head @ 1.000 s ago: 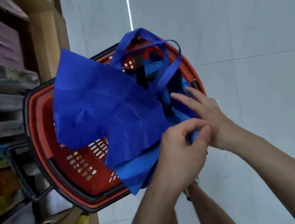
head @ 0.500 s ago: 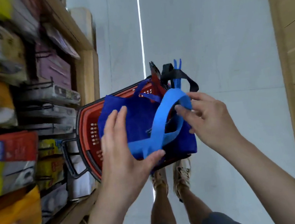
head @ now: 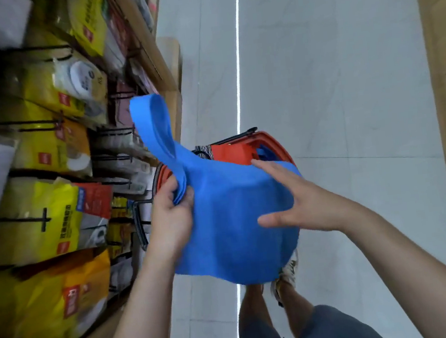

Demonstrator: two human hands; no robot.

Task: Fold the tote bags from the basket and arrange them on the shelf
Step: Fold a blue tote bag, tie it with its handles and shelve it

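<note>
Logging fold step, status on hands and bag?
Left hand pinching handle loops. Right hand open, flat on blue tote bag. Bag held over red basket. Nothing blocking.

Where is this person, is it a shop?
Most likely yes, a shop aisle. Shelves on the left hold rows of packaged goods, and a red shopping basket sits on the tiled floor behind the blue tote bag.

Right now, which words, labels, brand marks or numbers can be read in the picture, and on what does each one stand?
Nothing can be read with certainty.
Yellow packages on the shelf: small red brand squares and dark characters, too blurred to read.
Package with red panel: printed characters, blurred.
Blue tote bag: no print visible.
Red basket: no label visible.
</note>
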